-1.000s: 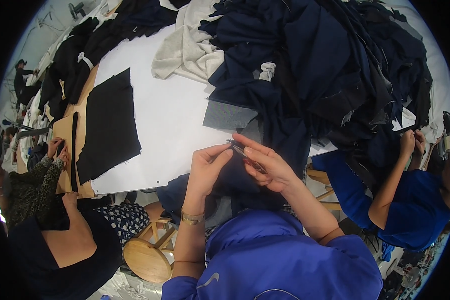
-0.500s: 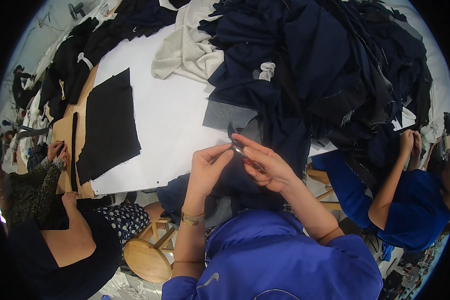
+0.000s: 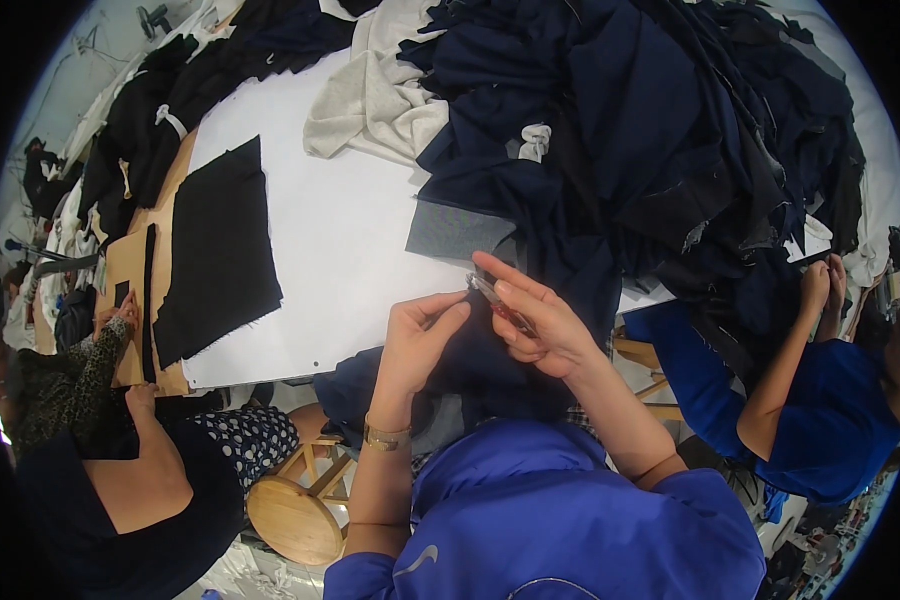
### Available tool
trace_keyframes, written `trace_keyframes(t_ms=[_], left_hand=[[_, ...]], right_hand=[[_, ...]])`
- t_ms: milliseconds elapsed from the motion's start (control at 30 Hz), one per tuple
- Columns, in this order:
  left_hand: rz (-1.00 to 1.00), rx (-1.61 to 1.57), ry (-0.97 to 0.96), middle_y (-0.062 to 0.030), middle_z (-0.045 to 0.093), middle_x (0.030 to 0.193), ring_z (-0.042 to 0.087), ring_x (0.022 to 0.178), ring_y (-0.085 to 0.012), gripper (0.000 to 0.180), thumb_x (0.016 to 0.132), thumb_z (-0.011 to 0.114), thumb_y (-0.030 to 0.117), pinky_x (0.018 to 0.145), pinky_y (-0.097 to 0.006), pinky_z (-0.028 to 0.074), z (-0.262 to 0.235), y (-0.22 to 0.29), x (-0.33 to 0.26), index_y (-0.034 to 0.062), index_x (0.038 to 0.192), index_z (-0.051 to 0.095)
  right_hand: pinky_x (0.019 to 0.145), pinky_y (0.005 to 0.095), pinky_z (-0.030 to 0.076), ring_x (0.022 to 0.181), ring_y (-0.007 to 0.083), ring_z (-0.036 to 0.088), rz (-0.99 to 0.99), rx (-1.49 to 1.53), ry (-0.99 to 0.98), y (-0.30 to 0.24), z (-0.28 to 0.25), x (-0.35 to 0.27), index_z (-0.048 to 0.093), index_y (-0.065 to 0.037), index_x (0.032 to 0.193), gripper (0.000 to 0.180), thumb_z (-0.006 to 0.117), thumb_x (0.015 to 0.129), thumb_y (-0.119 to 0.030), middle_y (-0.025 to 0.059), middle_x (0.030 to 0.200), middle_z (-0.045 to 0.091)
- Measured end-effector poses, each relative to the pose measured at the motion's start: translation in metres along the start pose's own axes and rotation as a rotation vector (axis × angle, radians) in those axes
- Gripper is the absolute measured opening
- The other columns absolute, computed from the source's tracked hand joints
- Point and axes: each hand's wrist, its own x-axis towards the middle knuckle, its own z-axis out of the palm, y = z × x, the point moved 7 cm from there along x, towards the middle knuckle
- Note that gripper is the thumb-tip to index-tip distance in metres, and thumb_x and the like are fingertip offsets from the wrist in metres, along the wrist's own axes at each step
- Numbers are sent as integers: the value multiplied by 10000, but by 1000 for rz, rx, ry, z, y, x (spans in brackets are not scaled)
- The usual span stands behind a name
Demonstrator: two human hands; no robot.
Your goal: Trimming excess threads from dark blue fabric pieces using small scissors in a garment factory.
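My right hand [image 3: 548, 328] is closed round small thread snips [image 3: 504, 308] with red on the handle and metal blades, its index finger stretched out along them. The blade tips are at the fingertips of my left hand [image 3: 417, 338], which pinches the edge of a dark navy cloth [image 3: 478, 365]. That cloth hangs below both hands into my lap. Whether the blades are closed on the cloth is too small to tell. Just beyond my fingers lies a grey piece of fabric [image 3: 455, 228] on the table.
A large heap of navy cloth [image 3: 630, 90] covers the right of the white table [image 3: 320, 240]. Pale grey fabric [image 3: 380, 105] and a black cut panel [image 3: 225, 255] lie further left. Co-workers sit on either side, and a wooden stool [image 3: 295, 518] stands at lower left.
My right hand and the snips have shifted slightly right. A dark strip that stood up by the blades no longer shows there. A co-worker's hands on the left have moved.
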Motion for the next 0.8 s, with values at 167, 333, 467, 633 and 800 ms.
trace_keyframes(t_ms=[167, 333, 467, 633, 800], left_hand=[[22, -7, 12, -98, 666, 927, 604, 814, -95, 183, 836, 613, 8, 750, -210, 478, -3, 2, 1, -47, 1006, 651], [39, -22, 20, -97, 664, 935, 604, 823, -95, 186, 833, 617, 8, 758, -207, 474, -4, 2, 1, -45, 1009, 651], [37, -19, 22, -97, 664, 939, 602, 821, -94, 191, 833, 620, 11, 759, -204, 471, -5, 1, 1, -44, 1013, 650], [52, -14, 26, -96, 664, 940, 601, 825, -93, 193, 834, 617, 8, 762, -204, 469, -4, 3, 0, -46, 1017, 649], [40, -6, 30, -99, 664, 944, 601, 831, -96, 192, 835, 614, 5, 769, -206, 468, -3, 2, 0, -45, 1018, 650]], right_hand=[[330, 147, 155, 362, 2, 236, 40, -46, -1, 7, 1, -1, 412, -216, 1360, 406, 468, 958, -226, 2, 607, 492], [347, 132, 194, 442, 17, 335, 63, -49, 18, 9, 1, -3, 395, -166, 1370, 432, 483, 948, -197, 5, 631, 487], [344, 134, 196, 412, 18, 308, 84, -5, -22, 11, 1, -3, 377, -175, 1379, 434, 468, 955, -206, 26, 636, 505], [313, 157, 163, 347, 4, 246, 97, 35, -21, 14, 2, -2, 401, -217, 1366, 406, 457, 963, -225, 15, 610, 519], [312, 158, 167, 345, 6, 251, 120, 81, -34, 16, 1, -1, 402, -226, 1364, 399, 446, 968, -232, 15, 612, 517]])
